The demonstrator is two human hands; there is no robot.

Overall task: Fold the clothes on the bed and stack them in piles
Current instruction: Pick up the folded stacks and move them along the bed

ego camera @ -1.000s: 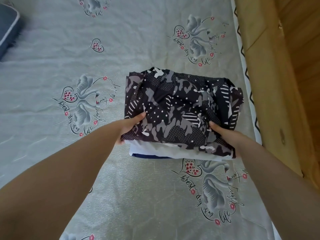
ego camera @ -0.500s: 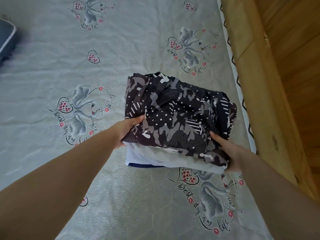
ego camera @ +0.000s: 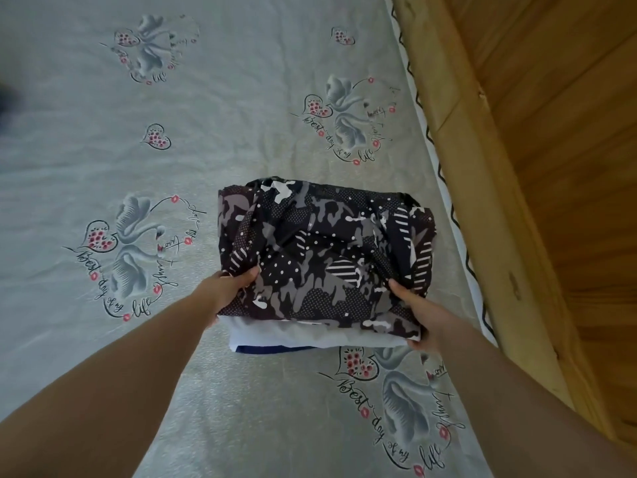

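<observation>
Beneath the folded dark camouflage-print garment (ego camera: 324, 257), a white folded cloth (ego camera: 310, 336) and a navy one (ego camera: 275, 350) are mostly hidden.

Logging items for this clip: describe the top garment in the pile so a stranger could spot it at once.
On the grey swan-print bedsheet, near the wooden bed frame, sits one pile. Its top layer is the camouflage garment, dark with grey patches, white dots and stripes, unlike the plain white garment and blue garment beneath.
</observation>
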